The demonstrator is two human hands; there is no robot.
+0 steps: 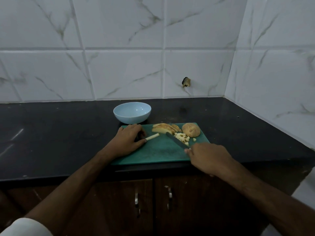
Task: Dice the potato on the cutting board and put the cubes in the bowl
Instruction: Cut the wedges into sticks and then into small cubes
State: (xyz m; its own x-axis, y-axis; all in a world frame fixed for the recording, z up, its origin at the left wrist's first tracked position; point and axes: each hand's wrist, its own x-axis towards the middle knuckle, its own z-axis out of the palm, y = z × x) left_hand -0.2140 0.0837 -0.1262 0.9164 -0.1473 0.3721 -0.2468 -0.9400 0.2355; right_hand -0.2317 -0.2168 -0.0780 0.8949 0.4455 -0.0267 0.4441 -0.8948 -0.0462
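1. Left hand (127,139) lies low on the cutting board (158,154), fingers curled, pinching one end of a pale potato stick (152,136).
2. Right hand (207,156) grips a knife (176,140), blade angled toward the cubes (182,137).
3. Slices (164,128) and an uncut potato half (190,129) sit along the far edge.
4. Behind the board stands the bowl (132,112).

Single head view, worn high, looking forward and down across a dark tabletop (51,133) toward a tiled wall (119,48); wide-angle, near enough that both forearms run in from the bottom edge; cutting board (158,154) just below centre
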